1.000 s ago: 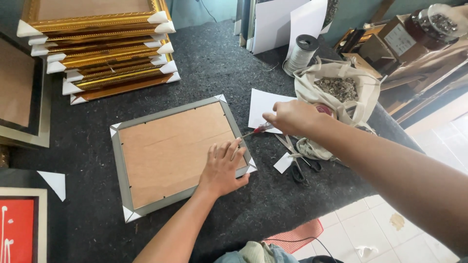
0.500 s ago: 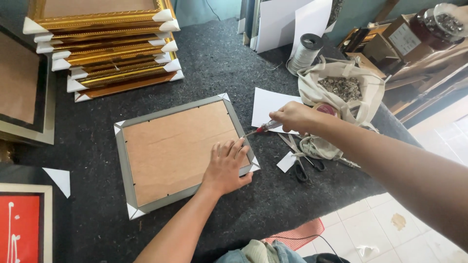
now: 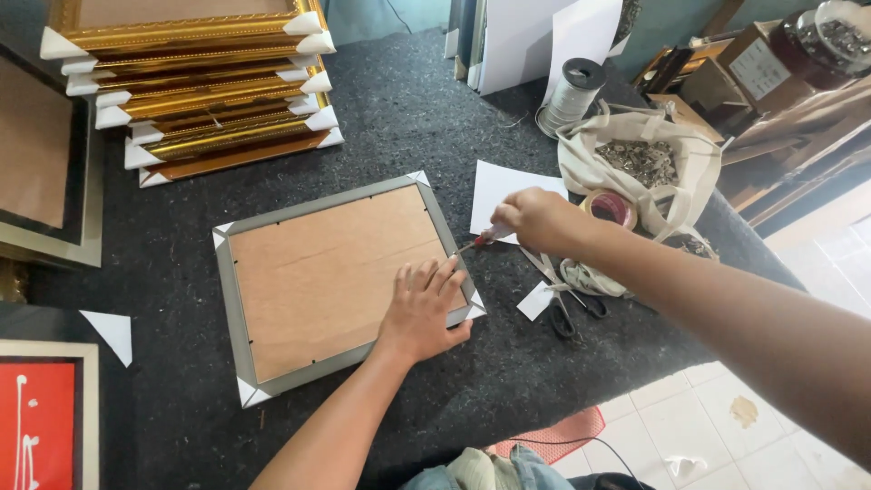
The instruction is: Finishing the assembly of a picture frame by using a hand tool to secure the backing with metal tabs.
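A grey picture frame (image 3: 234,299) lies face down on the dark felt table, its brown backing board (image 3: 327,272) up and white corner protectors on its corners. My left hand (image 3: 422,308) presses flat on the backing near the frame's right edge. My right hand (image 3: 540,220) grips a small red-handled tool (image 3: 479,240), whose tip touches the frame's right rail just above my left fingertips.
A stack of gold frames (image 3: 200,86) sits at the back left. Scissors (image 3: 567,308), a tape roll (image 3: 610,207), a cloth bag of metal bits (image 3: 644,163), a spool (image 3: 572,91) and white paper (image 3: 499,195) lie to the right. The table's edge runs near my body.
The view has shifted slightly. Both hands stay in nearly the same place, with the tool still at the frame's right rail.
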